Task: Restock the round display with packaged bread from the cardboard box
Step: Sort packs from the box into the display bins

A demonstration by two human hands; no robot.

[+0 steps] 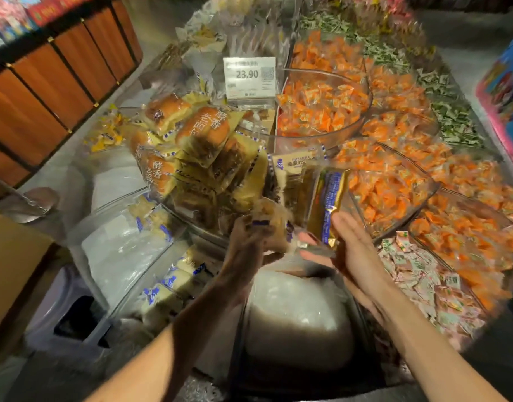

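Gold foil, blue print: a bread pkt [328, 204] stands on edge at frame centre, prob. to slot beside the stacked buns [203, 132] at 11 o'clock in the round display [110, 250]. R hand [357, 250] is flat, fingers straight, pressing it upright. L hand [249, 242] curls round a blurred second pkt [271, 227]. Cardboard box [11, 271] sits at 9 o'clock.
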